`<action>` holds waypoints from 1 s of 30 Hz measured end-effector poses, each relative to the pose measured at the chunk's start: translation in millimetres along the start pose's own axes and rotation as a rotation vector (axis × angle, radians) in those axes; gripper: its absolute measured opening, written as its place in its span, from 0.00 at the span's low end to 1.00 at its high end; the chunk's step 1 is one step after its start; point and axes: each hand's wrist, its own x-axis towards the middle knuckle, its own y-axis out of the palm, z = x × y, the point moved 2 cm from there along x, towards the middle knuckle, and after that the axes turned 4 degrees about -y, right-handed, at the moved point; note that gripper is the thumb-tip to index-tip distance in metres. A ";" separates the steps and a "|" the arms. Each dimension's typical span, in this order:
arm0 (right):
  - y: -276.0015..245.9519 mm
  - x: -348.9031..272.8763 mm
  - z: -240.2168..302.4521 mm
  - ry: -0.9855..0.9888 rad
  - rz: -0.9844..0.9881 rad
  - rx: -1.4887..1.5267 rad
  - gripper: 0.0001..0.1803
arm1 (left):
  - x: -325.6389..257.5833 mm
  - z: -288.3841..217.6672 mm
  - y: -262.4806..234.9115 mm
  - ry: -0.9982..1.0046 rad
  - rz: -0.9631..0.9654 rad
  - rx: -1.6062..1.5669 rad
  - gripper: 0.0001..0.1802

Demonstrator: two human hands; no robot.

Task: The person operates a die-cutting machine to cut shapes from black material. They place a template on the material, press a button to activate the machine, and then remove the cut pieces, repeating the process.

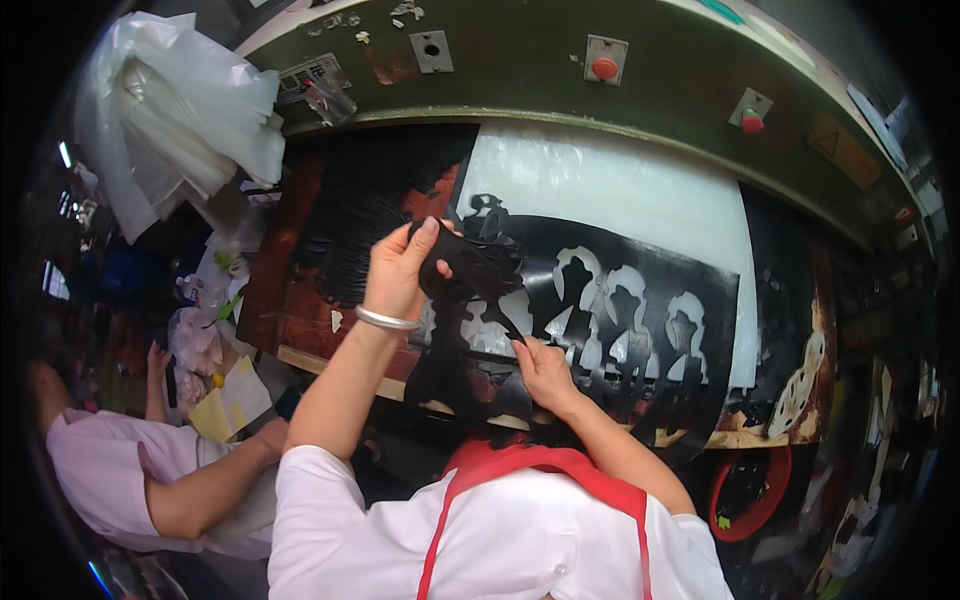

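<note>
My left hand (398, 272), with a silver bangle at the wrist, is closed on a bunch of thin black cut pieces (465, 265). My right hand (546, 372) pinches the lower end of a black strip hanging below that bunch; its fingertips are partly hidden. Beneath and to the right lies a black sheet (715, 290) with several shaped cut-outs, through which pale surface shows. It overlaps a white board (600, 190) and droops over the near table edge. Left of my left hand, a heap of black cut strips (350, 225) covers the reddish-brown tabletop (290, 320).
A dark green machine beam (520, 75) with a red button (604, 68) and another reddish button (752, 123) spans the far side. Plastic bags (180, 110) hang at far left. A co-worker's arm (205, 485) is at left. A red bin (718, 510) stands below right.
</note>
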 end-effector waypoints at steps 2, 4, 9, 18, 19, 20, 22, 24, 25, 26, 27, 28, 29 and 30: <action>-4.1 -5.9 -2.6 -0.273 -0.163 -0.004 0.12 | 0.6 -29.2 15.4 0.115 -0.020 0.187 0.12; -6.1 -12.9 -4.3 -0.383 -0.216 -0.081 0.10 | 2.3 -82.5 27.2 0.372 -0.157 0.204 0.12; -2.2 -22.5 -12.0 -0.272 -0.104 -0.114 0.10 | -23.9 -212.1 31.6 0.686 -0.122 0.256 0.17; 9.2 -12.0 -15.5 -0.283 0.094 -0.495 0.13 | -72.8 -330.2 26.7 0.971 -0.382 0.313 0.19; 5.7 -11.0 -11.8 -0.270 0.045 -0.404 0.15 | -78.5 -342.0 25.5 1.001 -0.376 0.352 0.20; 2.0 -10.0 -5.7 -0.320 -0.010 -0.362 0.16 | -78.2 -347.1 24.7 0.977 -0.310 0.421 0.21; -7.2 -8.6 5.1 -0.263 0.048 -0.371 0.19 | -77.9 -352.8 19.3 0.884 -0.224 0.550 0.23; -19.5 -7.9 17.0 -0.179 0.254 -0.245 0.21 | -74.6 -347.9 11.0 0.752 -0.122 0.520 0.26; -26.9 -9.8 23.9 -0.135 0.322 -0.117 0.21 | -72.8 -342.2 7.7 0.704 -0.024 0.472 0.25; -34.3 -10.9 30.1 -0.100 0.423 -0.074 0.22 | -71.6 -336.6 3.0 0.630 0.013 0.416 0.23; -43.5 -13.4 35.8 -0.082 0.518 -0.012 0.23 | -70.3 -329.0 -2.5 0.598 -0.066 0.472 0.22; -52.4 -15.3 41.5 -0.071 0.578 0.012 0.23 | -69.2 -322.4 -7.0 0.586 -0.100 0.516 0.22; -62.7 -18.7 47.3 -0.080 0.614 0.101 0.21 | -66.7 -318.2 -10.6 0.585 -0.131 0.565 0.21; -71.9 -21.9 51.5 -0.025 0.665 0.202 0.19 | -66.0 -311.0 -15.5 0.557 -0.157 0.546 0.17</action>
